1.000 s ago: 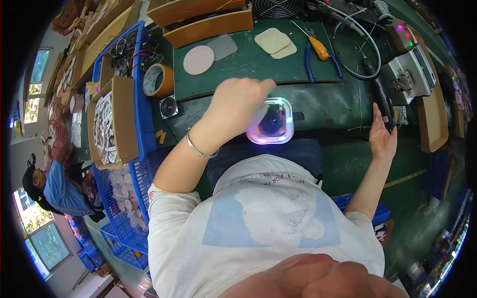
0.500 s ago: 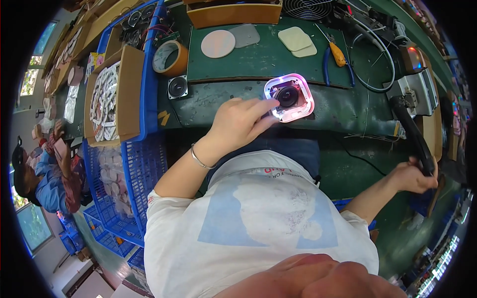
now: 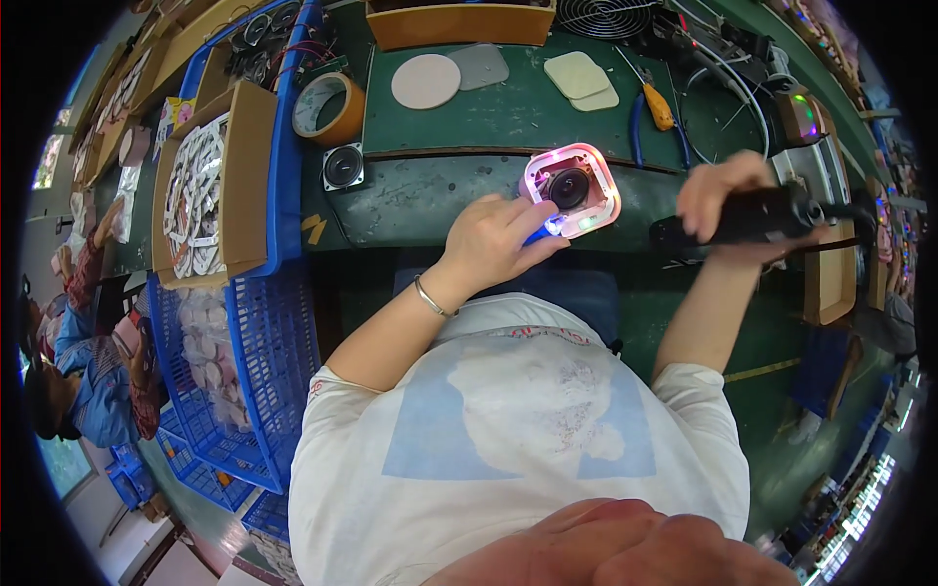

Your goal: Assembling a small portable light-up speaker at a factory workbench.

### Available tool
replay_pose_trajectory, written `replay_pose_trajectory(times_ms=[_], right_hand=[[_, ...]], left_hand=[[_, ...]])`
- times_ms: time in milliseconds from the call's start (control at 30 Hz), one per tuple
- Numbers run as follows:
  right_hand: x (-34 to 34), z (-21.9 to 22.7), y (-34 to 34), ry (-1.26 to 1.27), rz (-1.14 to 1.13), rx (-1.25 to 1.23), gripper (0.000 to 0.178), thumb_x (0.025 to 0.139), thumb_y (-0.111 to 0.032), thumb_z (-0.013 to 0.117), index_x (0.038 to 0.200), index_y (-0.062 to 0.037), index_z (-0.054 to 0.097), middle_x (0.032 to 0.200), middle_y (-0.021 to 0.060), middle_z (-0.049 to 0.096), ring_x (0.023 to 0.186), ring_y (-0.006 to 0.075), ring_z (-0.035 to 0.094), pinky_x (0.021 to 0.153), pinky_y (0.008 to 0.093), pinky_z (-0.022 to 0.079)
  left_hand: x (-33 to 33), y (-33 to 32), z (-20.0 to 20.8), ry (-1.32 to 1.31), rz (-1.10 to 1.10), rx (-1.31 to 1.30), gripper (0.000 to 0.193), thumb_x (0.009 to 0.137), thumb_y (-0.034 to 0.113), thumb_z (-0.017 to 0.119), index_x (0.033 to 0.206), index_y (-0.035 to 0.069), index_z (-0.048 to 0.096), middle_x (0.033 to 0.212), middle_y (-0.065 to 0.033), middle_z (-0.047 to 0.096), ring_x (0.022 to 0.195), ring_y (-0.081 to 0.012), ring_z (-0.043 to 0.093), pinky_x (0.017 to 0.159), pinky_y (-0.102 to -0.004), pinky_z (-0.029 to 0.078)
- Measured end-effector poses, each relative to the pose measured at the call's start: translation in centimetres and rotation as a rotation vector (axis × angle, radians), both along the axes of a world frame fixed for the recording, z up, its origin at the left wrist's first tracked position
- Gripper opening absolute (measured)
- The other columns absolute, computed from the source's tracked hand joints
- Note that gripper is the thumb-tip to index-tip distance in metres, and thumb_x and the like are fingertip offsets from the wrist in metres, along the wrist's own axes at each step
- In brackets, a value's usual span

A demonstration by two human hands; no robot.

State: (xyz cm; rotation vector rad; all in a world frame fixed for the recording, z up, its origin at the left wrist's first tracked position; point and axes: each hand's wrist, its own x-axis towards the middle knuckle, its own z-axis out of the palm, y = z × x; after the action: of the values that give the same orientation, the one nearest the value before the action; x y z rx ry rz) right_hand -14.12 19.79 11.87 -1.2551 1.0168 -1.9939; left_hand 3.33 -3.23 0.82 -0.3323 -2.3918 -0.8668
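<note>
On the near edge of the green bench lies a rounded-square pink and white housing point(image 3: 609, 186) with colored lights glowing along its rim. A round black speaker point(image 3: 569, 188) sits inside it. My left hand point(image 3: 503, 234) pinches the housing's lower left edge, and blue light shines by the fingertips. Off to the right, my right hand point(image 3: 728, 195) is wrapped around a long black hand tool point(image 3: 767, 217), raised over the bench's front edge. Motion blurs that hand and the tool, so the tool's exact kind is unclear.
Another small speaker point(image 3: 343, 167), a tape roll point(image 3: 337, 109), orange-handled pliers point(image 3: 660, 107) and foam pads point(image 3: 582, 80) lie on the bench. At left stand a cardboard box of white frames point(image 3: 200, 200) and a blue crate point(image 3: 274, 361). Farther left sits another person point(image 3: 98, 381).
My right hand has lifted the black tool from the right side and swung it leftward toward the housing. My left hand has shifted slightly right and down at the housing. The housing's lights changed color.
</note>
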Motion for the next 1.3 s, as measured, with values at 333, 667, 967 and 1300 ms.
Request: replay_pose_trajectory(times_ms=[333, 667, 967, 1300], right_hand=[[2.2, -0.6, -5.9, 0.114, -0.893, 0.216, 0.098, 0.087, -0.087, 0.027, 0.112, 0.0020, 0.061, 0.061, 0.0071, 0.054, 0.051, 0.0174, 0.049, 0.051, 0.0304, 0.042], [6.7, 0.6, -11.7, -0.178, -0.447, -0.125, 0.113, 0.074, -0.098, 0.024, 0.111, 0.0015, 0.061, 0.059, 0.0082, 0.051, 0.046, 0.0191, 0.045, 0.048, 0.0328, 0.042], [6.5, -0.4, -12.5, -0.156, -0.480, -0.067, 0.113, 0.079, -0.097, 0.019, 0.114, 0.0035, 0.058, 0.059, 0.0084, 0.051, 0.047, 0.0182, 0.046, 0.048, 0.0331, 0.043], [6.3, -0.3, -12.7, -0.137, -0.444, -0.149, 0.124, 0.069, -0.104, 0.018, 0.112, 0.0060, 0.057, 0.059, 0.0133, 0.056, 0.048, 0.0204, 0.051, 0.046, 0.0306, 0.045]], left_hand=[[0.4, -0.1, 0.3, -0.004, 0.017, -0.062, 0.038, 0.080, 0.032, 0.081, 0.106, 0.008, 0.068, 0.080, -0.0062, 0.066, 0.065, -0.0254, 0.061, 0.062, -0.0353, 0.050], [0.1, 0.1, 0.2, 0.008, 0.033, 0.006, 0.029, 0.082, 0.034, 0.079, 0.097, 0.012, 0.067, 0.074, -0.0057, 0.061, 0.064, -0.0259, 0.060, 0.061, -0.0371, 0.050], [0.2, 0.1, -0.1, -0.004, 0.017, 0.019, 0.030, 0.084, 0.036, 0.077, 0.096, 0.012, 0.066, 0.072, -0.0059, 0.060, 0.064, -0.0264, 0.060, 0.060, -0.0373, 0.049], [0.3, 0.0, -0.2, -0.033, -0.003, 0.002, 0.033, 0.082, 0.036, 0.079, 0.099, 0.011, 0.067, 0.078, -0.0060, 0.061, 0.063, -0.0256, 0.057, 0.060, -0.0368, 0.048]])
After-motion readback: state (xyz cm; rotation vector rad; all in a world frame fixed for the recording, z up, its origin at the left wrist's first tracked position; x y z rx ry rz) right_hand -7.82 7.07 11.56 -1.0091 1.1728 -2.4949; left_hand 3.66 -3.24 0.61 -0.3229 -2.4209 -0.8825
